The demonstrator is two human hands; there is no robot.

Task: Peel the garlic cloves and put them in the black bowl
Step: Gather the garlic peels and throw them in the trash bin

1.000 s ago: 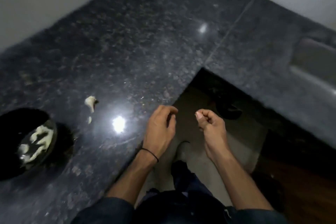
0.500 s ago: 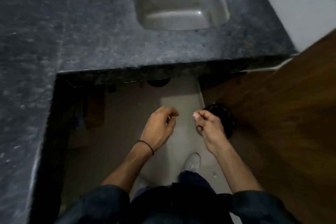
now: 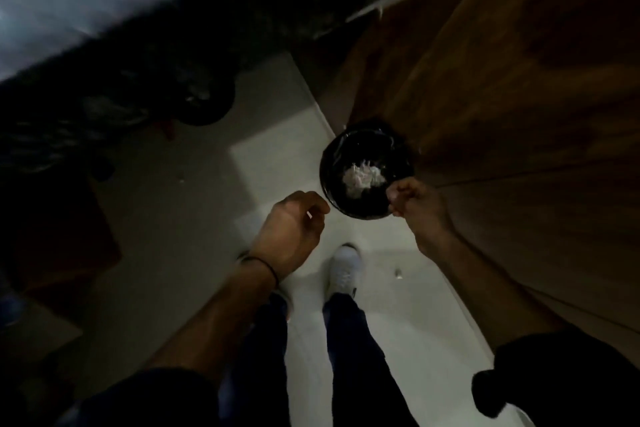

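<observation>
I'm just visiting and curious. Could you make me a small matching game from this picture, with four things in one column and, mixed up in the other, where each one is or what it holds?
Things
1. black bin
2. white shoe
3. black band
4. right hand

Places or states
A. round the left wrist
B. standing on the pale floor
C. holds pale scraps
D. curled, at the bin's near rim

Pairs: 1-C, 2-B, 3-A, 4-D
</observation>
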